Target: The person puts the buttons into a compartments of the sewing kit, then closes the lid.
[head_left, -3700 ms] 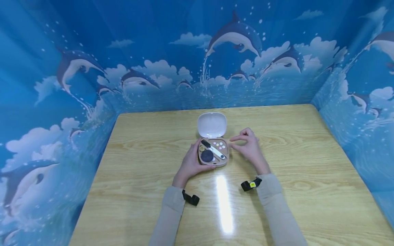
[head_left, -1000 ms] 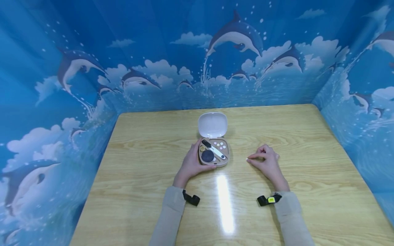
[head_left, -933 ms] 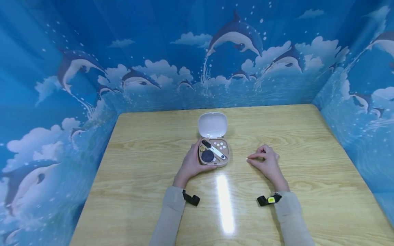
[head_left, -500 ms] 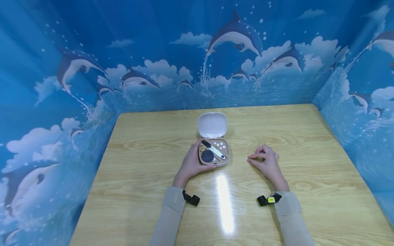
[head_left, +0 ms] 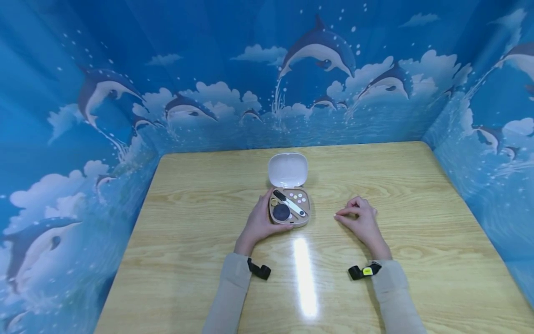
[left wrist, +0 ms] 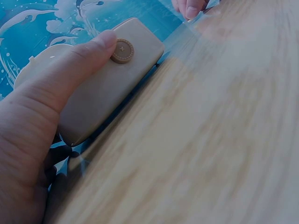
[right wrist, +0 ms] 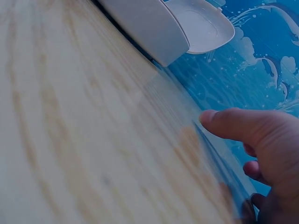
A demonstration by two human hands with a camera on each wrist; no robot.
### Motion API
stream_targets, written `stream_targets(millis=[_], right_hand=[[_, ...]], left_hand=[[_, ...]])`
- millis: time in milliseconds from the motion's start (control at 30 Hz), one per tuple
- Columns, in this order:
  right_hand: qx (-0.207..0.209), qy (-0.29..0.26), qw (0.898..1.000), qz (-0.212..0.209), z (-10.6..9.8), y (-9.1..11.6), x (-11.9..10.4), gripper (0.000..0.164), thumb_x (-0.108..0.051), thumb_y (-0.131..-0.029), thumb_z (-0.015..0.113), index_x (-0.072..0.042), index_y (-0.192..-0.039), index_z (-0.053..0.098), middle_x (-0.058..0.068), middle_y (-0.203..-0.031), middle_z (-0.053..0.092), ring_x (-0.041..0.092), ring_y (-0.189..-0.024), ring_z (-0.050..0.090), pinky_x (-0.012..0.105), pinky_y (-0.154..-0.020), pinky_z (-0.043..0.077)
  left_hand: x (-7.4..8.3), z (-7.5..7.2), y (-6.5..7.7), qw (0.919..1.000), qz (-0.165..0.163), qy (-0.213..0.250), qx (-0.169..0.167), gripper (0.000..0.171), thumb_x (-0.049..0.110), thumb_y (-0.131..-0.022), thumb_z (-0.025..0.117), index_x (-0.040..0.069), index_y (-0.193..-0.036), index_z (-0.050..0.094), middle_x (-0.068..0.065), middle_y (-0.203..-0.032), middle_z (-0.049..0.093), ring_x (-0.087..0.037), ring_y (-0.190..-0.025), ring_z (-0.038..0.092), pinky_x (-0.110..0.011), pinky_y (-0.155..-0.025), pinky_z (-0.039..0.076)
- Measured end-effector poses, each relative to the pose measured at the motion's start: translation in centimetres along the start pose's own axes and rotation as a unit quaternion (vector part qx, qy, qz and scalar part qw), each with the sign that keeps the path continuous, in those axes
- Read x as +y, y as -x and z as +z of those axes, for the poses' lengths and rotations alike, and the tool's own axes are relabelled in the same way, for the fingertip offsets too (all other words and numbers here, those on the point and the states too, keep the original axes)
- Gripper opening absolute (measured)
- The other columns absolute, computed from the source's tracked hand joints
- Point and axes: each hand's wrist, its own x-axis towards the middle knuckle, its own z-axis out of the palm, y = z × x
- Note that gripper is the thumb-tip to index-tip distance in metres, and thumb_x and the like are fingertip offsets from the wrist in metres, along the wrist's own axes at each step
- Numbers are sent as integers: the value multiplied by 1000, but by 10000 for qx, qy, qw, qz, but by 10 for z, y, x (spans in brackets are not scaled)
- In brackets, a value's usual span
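Observation:
My left hand (head_left: 258, 218) grips the left side of an open sewing kit case (head_left: 309, 214), its thumb along the front. In the left wrist view the thumb (left wrist: 84, 58) touches the round tan latch button (left wrist: 123, 50) on the case. In the case lie several small pale buttons (head_left: 303, 200), a white tool with a black end (head_left: 294, 207), a dark round disc (head_left: 281, 212) and a gold-coloured ring-like piece (head_left: 273, 202). To the right of the case, my right hand (head_left: 362, 223) pinches a tiny white piece between thumb and forefinger, low over the table; I cannot tell its kind.
The white lid (head_left: 288, 170) stands raised behind the case. A wood-grain table (head_left: 200, 199) extends around both hands, with a bright reflection in front. A blue dolphin-print curtain (head_left: 233, 120) borders its back and sides. A black band with a camera (head_left: 259, 270) sits on each wrist.
Since the oldest frame, my right hand has moved right and toward me, away from the case's right edge. Over the last second it stays nearly still. My left hand keeps its grip.

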Motion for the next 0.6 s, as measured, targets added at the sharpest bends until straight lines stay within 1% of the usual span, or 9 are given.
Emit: stream_targets(millis=[167,367,500,600], right_hand=[[-79,-41,9999,131,-1,-1,-1,13,-4,-72,87,-10,-80,79,2,-91,52,20,-92,43,48,-86,22],[-136,-67,9993,327,-2,-3,-7,11,-7,-75,86,-11,-82,79,2,-93,51,18,-93,42,49,-90,23],[-145,-136,9989,414,-3,-5,-9,10,-8,-76,86,-10,-83,79,3,-93,51,19,-94,42,51,-92,24],[-186,-155,9985,481,-4,-7,-11,9,-9,-77,85,-10,-83,79,3,-94,50,19,-96,41,53,-93,23]], left_hand=[[0,0,0,10000,24,-24,0,129,62,-59,89,30,-160,15,2,-161,27,-29,-148,23,-49,-122,16],[1,0,0,10000,-49,-62,-14,129,64,-59,88,31,-160,15,4,-161,26,-26,-148,23,-46,-121,16],[1,0,-1,10000,-57,-74,-23,129,65,-59,87,29,-160,16,3,-161,27,-26,-148,23,-45,-122,15],[0,0,0,9999,-60,-89,-11,129,64,-59,87,29,-160,15,1,-161,27,-28,-148,22,-47,-121,16]])
